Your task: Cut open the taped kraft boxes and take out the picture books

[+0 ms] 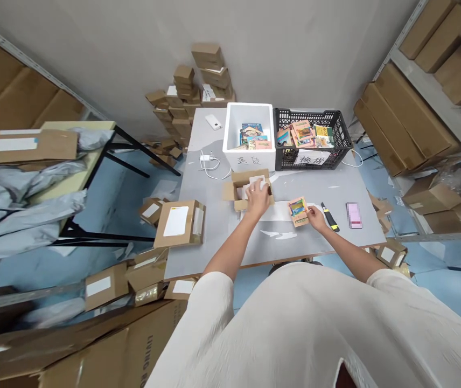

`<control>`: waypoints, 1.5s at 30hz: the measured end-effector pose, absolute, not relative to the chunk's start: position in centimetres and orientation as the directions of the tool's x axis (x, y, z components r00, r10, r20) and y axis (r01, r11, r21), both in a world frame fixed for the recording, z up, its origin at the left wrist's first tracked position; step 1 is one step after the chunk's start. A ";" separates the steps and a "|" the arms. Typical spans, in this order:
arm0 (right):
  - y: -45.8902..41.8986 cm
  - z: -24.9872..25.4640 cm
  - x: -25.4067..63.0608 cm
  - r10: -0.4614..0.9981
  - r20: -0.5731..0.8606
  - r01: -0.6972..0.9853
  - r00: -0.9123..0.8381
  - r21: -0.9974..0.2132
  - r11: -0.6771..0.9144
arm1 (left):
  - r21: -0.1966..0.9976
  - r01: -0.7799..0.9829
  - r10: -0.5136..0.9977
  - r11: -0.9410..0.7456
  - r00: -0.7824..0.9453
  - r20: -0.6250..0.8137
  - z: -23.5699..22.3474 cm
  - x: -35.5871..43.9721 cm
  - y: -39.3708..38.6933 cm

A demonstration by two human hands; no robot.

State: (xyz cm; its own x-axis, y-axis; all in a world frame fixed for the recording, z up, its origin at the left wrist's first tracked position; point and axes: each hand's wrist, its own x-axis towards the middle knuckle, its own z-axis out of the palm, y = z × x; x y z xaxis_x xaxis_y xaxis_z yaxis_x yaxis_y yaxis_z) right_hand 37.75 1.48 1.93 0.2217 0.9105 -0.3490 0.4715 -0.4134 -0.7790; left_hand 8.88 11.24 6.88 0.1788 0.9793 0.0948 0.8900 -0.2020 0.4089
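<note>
One grey surface carries everything being worked with, and its bare middle leaves room to handle thin items flat. At the far edge the black crate and, just beside it, the white foam bin both hold bright booklets, so their near walls make a good limit for elbow-free work. A closed carton rests at the left edge, well apart from the hands. The small open box stands in front of the foam bin, flaps spread; reaching straight down avoids dragging those flaps. The left hand does reach into it, its fingers bent over white packing, though I cannot tell whether they are clamped on it; a light pinch would suit such material. The right hand has its fingers clamped on the right edge of a colourful booklet, held near the white paper strip; a flat, gentle edge grip should spare the cover from creasing. The yellow-and-black cutter lies just beside that hand, so the wrist is best kept clear of it.
</note>
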 end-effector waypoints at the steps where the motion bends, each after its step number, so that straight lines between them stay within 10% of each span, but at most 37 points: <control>1: 1.5 2.0 38.0 0.918 -0.343 0.501 0.201 -0.769 -0.397 | 0.416 0.859 0.953 -0.300 0.287 0.094 7.0 10.1 10.5; 10: 1.2 2.8 40.4 0.957 -0.268 0.843 -0.110 -0.535 -0.053 | 0.500 0.743 0.801 -0.445 0.580 -0.149 2.5 20.4 4.8; 16: 0.1 1.6 41.3 0.981 -0.103 0.819 0.162 -0.541 -0.192 | 0.722 0.686 0.917 0.088 0.228 -0.328 -0.7 21.6 3.6; 21: -0.2 -0.4 41.9 0.839 -0.455 0.379 0.299 -0.750 -0.542 | 0.822 0.232 0.848 0.520 -0.023 -0.530 -2.7 22.4 2.7; 25: -0.3 -1.1 42.2 0.794 -0.595 0.066 0.123 -0.794 -0.604 | 0.825 0.179 0.843 0.536 -0.055 -0.536 -3.2 22.8 2.1; 33: 0.5 -0.8 43.1 0.876 -0.449 0.040 0.176 -0.886 -0.462 | 0.866 0.155 0.878 0.475 -0.152 -0.454 -3.0 23.8 2.3; 45: -1.3 -0.3 41.4 0.997 -0.017 0.542 -0.081 -0.840 0.030 | 0.948 0.096 0.952 0.303 0.006 -0.305 -2.0 26.0 2.3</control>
State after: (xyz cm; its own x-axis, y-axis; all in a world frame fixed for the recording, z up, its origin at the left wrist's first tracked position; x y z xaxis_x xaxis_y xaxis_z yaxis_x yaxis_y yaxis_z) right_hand 41.41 -1.27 -0.30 -0.0814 0.9965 -0.0167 0.5422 0.0302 -0.8397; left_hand 26.05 2.34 -2.04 0.0057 0.9524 -0.3047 0.0962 0.3028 0.9482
